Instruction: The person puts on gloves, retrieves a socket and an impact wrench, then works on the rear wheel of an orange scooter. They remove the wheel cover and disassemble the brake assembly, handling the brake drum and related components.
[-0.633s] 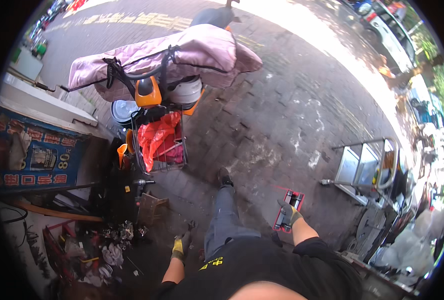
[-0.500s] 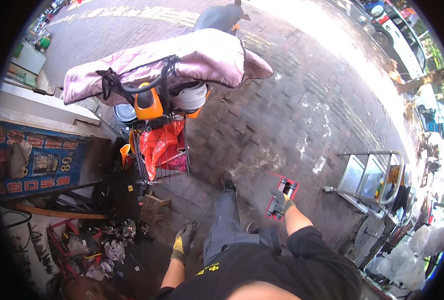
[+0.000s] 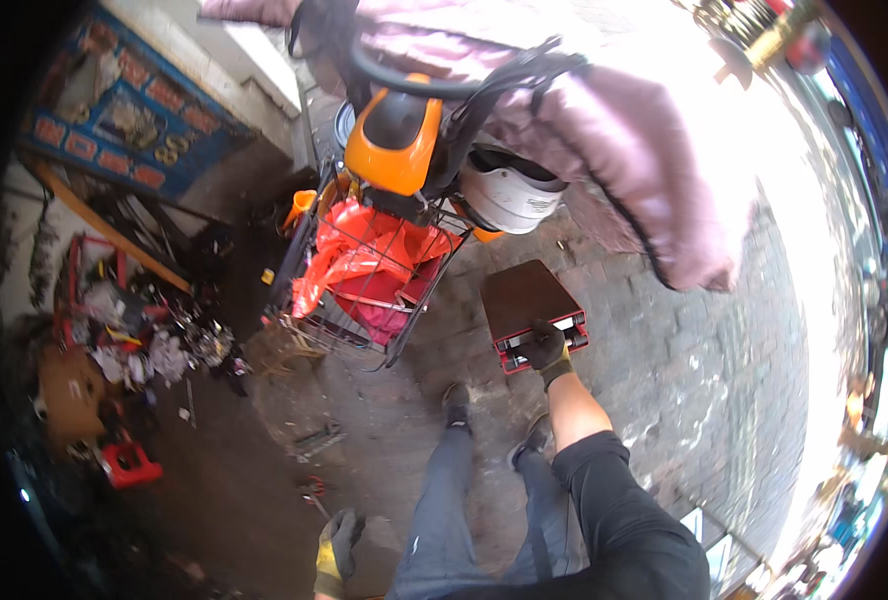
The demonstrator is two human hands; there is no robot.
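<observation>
A red-framed panel (image 3: pixel 530 298) sits just off the centre of the view towards 3 o'clock, above the brick paving (image 3: pixel 664 345); whether it touches the bricks cannot be told. Its broad face is flat, dark brown and plain, roughly four-sided and slightly narrower at its 12 o'clock edge, while the 6 o'clock end shows a bright red frame with black fittings and pale, silvery parts between them. The right hand (image 3: pixel 546 345), in a dark glove with a yellow cuff, has its fingers closed on that red end. The left hand (image 3: pixel 339 545), gloved in grey and yellow, hangs towards 7 o'clock near a red-handled tool (image 3: pixel 314 489); I cannot tell whether its fingers are open or closed. At 10 o'clock from the panel stands a wire basket (image 3: pixel 432 287) holding a bright red plastic bag (image 3: pixel 359 245), and at 12 o'clock is a white helmet (image 3: pixel 512 200), under the pink quilted cover (image 3: pixel 614 130). Half a second ago the panel showed mostly its red frame and dark bars; now the brown face is turned into view. The basket has come much closer, both shoes (image 3: pixel 455 398) show plainly, and the metal step frame, formerly at 4 o'clock, has slid to the rim near 5.
</observation>
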